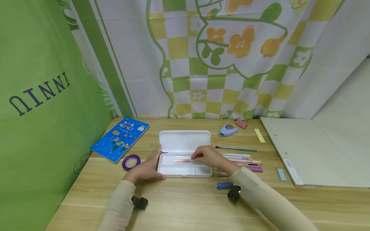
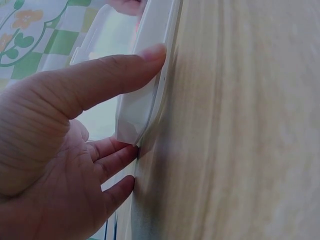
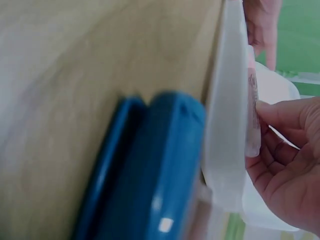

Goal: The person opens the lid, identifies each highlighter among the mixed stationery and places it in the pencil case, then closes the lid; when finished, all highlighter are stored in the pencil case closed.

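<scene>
The right hand (image 1: pixel 208 157) is pinching a slim pink pen (image 1: pixel 185 160) by its end, holding it lengthwise just inside the tray of the open white pencil case (image 1: pixel 185 141). The left hand (image 1: pixel 145 167) is lying with fingers straight against the case's left end, thumb on the rim. The case is sitting mid-table (image 1: pixel 185 205), lid flipped back, with more pens (image 1: pixel 241 158) lying just right of it.
</scene>
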`<action>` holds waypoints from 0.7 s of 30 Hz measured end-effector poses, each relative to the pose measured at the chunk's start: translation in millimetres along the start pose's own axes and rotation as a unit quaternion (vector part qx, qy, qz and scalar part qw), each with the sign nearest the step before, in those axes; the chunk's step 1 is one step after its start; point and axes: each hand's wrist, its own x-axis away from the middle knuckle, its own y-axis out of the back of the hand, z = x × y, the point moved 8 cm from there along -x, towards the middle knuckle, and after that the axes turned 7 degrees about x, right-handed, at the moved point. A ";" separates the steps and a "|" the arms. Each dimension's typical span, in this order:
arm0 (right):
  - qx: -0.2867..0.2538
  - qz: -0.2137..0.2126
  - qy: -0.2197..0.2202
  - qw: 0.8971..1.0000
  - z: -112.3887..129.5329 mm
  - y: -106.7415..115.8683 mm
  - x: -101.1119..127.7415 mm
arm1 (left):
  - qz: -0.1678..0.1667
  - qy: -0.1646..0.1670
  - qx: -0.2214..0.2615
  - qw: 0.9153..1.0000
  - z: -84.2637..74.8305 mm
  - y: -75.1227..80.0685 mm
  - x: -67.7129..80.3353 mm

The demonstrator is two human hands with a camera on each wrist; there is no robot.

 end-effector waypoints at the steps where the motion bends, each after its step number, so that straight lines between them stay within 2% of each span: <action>1: 0.001 0.000 -0.007 1.000 0.3 -3.7 -3.1 | 0.000 0.000 -0.001 1.000 -0.2 0.2 0.0; 6: 0.011 0.003 -0.031 0.999 1.2 -15.0 -11.5 | 0.000 0.001 -0.002 1.000 -0.4 0.8 1.1; 9: 0.017 -0.001 -0.024 1.000 1.2 -16.6 -11.5 | 0.002 0.002 -0.005 1.000 0.1 0.8 0.9; 11: 0.016 -0.010 -0.004 1.000 -4.0 -18.8 -12.8 | 0.002 0.002 -0.006 1.000 0.3 1.4 0.9; 14: 0.002 -0.008 -0.007 1.000 -5.7 -18.1 -10.3 | 0.002 0.003 -0.006 1.000 0.1 2.0 0.8; 18: -0.011 0.003 -0.035 0.999 -2.8 -6.2 0.4 | 0.004 0.004 -0.003 1.000 0.8 1.0 0.7; 21: -0.011 -0.003 -0.032 0.999 -5.1 10.9 11.8 | 0.004 0.002 -0.003 1.000 1.6 -0.1 0.1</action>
